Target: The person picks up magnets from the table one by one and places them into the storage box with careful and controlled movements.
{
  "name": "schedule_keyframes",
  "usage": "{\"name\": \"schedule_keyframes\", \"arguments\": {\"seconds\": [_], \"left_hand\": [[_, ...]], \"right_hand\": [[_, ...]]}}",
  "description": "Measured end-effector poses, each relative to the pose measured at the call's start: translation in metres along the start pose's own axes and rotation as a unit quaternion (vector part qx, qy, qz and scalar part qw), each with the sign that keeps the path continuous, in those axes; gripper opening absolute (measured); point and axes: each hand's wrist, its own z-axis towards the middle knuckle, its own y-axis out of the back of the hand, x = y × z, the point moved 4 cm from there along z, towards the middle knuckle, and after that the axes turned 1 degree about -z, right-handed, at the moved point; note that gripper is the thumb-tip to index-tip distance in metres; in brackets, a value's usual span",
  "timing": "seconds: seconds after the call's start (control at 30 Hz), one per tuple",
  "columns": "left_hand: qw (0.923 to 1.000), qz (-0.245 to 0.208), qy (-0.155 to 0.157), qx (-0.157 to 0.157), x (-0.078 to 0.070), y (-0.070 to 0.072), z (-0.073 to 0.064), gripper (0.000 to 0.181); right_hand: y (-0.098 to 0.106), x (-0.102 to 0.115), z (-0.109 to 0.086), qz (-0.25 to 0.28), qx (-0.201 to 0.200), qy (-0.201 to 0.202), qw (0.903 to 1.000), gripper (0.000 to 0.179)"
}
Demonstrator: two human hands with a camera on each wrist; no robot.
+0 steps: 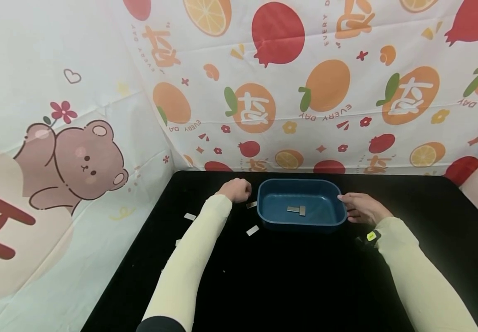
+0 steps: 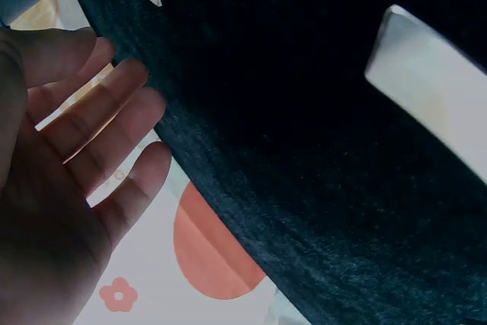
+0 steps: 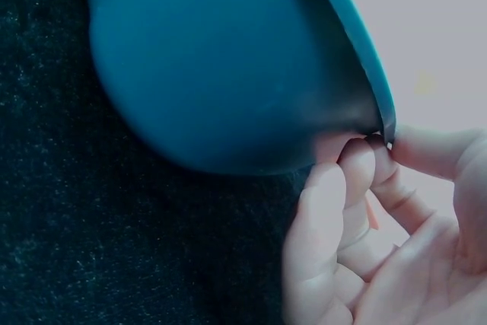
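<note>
A blue plastic basin point(image 1: 321, 205) stands on the black table, with two small grey metal-looking blocks point(image 1: 302, 210) touching each other on its floor. My right hand point(image 1: 362, 207) pinches the basin's right rim, thumb at the outer edge and fingers curled beneath, as the right wrist view shows. Left of the basin is my left hand point(image 1: 236, 190), its fingers point(image 2: 99, 157) loosely bent and holding nothing. Just below that hand, beside the basin wall, lies a flat shiny rectangular piece point(image 1: 251, 204). A similar piece point(image 1: 253, 230) lies nearer the front.
More flat pale pieces point(image 1: 190, 216) lie along the table's left side, partly hidden behind my left sleeve point(image 1: 199, 249). A fruit-print cloth point(image 1: 263, 152) hangs at the table's back edge. Another cloth with a bear point(image 1: 89, 161) hangs at the left.
</note>
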Motion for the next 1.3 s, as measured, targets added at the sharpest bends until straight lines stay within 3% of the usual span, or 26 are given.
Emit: {"name": "schedule_keyframes", "arguments": {"seconds": [0.97,1.3], "left_hand": [[0.9996,0.003,0.008,0.026,0.003,-0.017,-0.002,0.018],[0.9999,0.014,0.008,0.004,0.004,-0.021,-0.001,0.015]], "right_hand": [[-0.001,0.001,-0.003,0.006,0.007,0.005,0.9999,0.035],[0.000,0.001,-0.003,0.006,0.004,-0.002,1.0000,0.037]]}}
